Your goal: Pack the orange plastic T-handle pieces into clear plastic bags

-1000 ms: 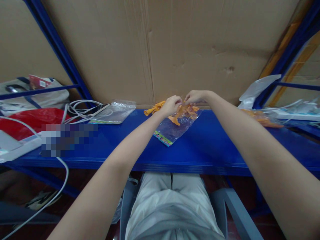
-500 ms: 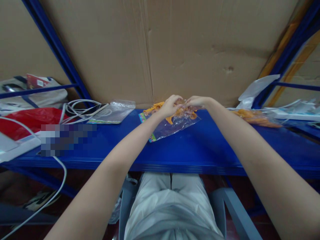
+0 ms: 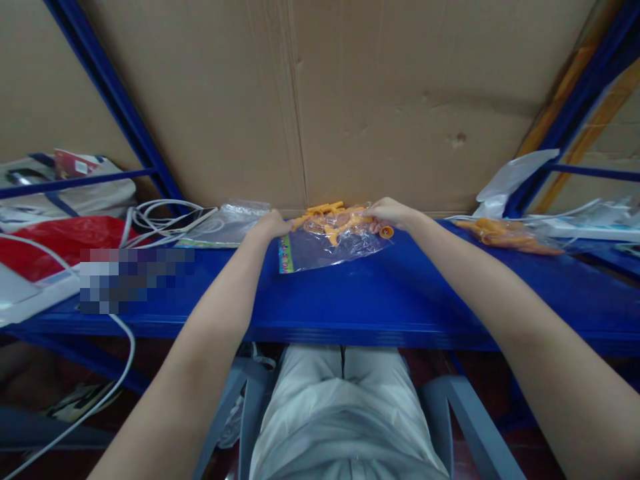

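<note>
A clear plastic bag (image 3: pixel 320 257) with a colourful printed strip on its left edge lies on the blue shelf. Orange plastic pieces (image 3: pixel 334 233) are heaped on or in it; I cannot tell which. My left hand (image 3: pixel 273 225) is closed at the bag's upper left corner, beside the end of an orange piece. At the right end, my right hand (image 3: pixel 393 212) has its fingers bent round the crumpled plastic, partly hidden. Just below those fingers shows a round orange cup-shaped end (image 3: pixel 387 232).
Left of the bag lie another flat clear bag (image 3: pixel 235 223), coiled white cable (image 3: pixel 170 213) and a red bag (image 3: pixel 65 243). To the right is a clear bag of orange pieces (image 3: pixel 505 235). Cardboard (image 3: pixel 375 100) stands behind the blue shelf (image 3: pixel 350 300).
My left hand has moved left, from the middle of the orange pieces to the bag's left edge. My right hand has stayed near the right end. The bag has turned slightly and flattened.
</note>
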